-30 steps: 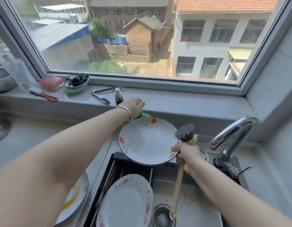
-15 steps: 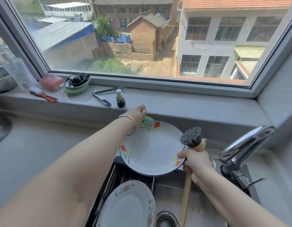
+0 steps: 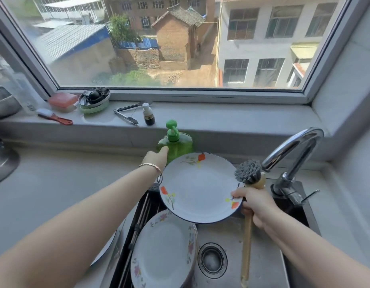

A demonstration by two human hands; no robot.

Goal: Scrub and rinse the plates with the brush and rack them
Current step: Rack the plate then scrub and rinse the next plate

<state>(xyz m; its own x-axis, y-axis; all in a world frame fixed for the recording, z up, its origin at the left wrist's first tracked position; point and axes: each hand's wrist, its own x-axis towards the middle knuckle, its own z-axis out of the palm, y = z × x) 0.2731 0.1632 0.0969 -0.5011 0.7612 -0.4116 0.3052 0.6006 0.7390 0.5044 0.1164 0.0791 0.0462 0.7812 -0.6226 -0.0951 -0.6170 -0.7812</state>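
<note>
At a kitchen sink beneath a wide window, a person's right hand (image 3: 256, 204) has its fingers clamped round the long wooden-handled dish brush (image 3: 246, 235), dark bristle head up. The same grip pinches the rim of a round white plate painted with orange flowers (image 3: 198, 188), held tilted above the stainless steel sink (image 3: 263, 267), just left of the curved chrome tap (image 3: 292, 154). The left hand (image 3: 156, 159), a thin bangle at the wrist, reaches to the green pump bottle of soap (image 3: 178, 142) standing on the grey surface (image 3: 65, 173) under the windowsill. One finger lies against the bottle's side, and whether the others curl round it cannot be told. A stack of white floral plates (image 3: 163, 252) leans in the dark dish rack (image 3: 141, 217) at the sink's left.
</note>
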